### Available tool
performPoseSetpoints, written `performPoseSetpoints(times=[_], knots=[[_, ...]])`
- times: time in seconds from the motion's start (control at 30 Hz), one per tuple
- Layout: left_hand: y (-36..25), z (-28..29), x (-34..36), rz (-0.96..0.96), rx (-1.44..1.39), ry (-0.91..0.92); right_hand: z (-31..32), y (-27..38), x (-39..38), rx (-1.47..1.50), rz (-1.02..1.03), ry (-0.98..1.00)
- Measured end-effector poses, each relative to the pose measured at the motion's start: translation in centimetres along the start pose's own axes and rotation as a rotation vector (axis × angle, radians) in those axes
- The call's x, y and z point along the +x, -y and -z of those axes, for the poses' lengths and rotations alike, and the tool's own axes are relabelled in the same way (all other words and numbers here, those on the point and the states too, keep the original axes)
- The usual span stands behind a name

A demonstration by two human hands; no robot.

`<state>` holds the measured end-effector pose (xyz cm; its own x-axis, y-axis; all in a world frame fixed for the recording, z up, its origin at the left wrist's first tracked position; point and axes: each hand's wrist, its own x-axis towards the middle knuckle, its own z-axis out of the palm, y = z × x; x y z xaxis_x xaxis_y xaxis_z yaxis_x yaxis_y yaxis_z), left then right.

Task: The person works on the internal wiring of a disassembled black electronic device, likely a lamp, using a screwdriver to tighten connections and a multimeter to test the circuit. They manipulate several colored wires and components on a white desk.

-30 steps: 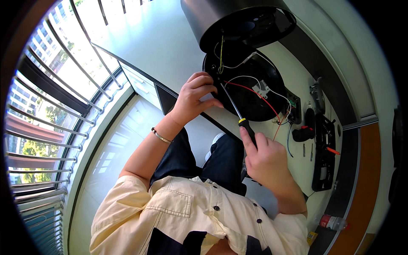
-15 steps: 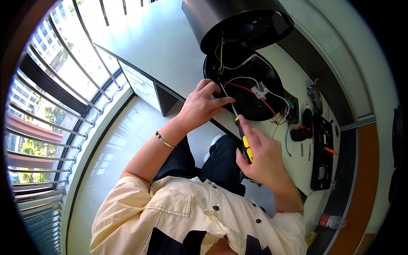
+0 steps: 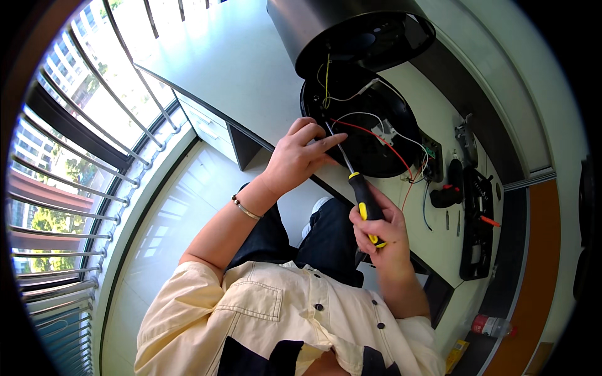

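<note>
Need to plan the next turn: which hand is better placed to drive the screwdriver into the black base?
Right. The right hand grips the screwdriver by its handle, tip toward the black base. The left hand only steadies the shaft.

A single head-worn fisheye camera looks steeply down from above the person's own chest and lap onto the white desk (image 3: 251,75). It sits close to the hands, and straight edges bow toward the dark rim.

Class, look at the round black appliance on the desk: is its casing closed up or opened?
Opened. The dark cylindrical housing is tipped away from the black round base, exposing coloured wires inside.
</note>
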<state>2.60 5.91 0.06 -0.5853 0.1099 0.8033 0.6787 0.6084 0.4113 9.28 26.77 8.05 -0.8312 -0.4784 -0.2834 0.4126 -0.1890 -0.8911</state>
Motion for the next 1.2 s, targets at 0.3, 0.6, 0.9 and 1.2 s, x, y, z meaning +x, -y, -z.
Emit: performPoseSetpoints(times=[0.3, 0.6, 0.9, 1.2], knots=[[0.4, 0.2, 0.1, -0.072, -0.062, 0.009, -1.2, 2.3, -0.2, -1.549, 0.328, -0.016], [0.4, 0.2, 0.3, -0.079, -0.036, -0.007, -3.0, 1.1, 0.0, -2.296, 0.496, -0.056], [0.3, 0.0, 0.0, -0.045, -0.031, -0.015, -1.2, 0.7, -0.9, -0.314, 0.019, -0.141], [0.1, -0.3, 0.1, -0.059, -0.064, -0.033, 0.4, 0.0, 0.3, -1.277, 0.598, -0.014]])
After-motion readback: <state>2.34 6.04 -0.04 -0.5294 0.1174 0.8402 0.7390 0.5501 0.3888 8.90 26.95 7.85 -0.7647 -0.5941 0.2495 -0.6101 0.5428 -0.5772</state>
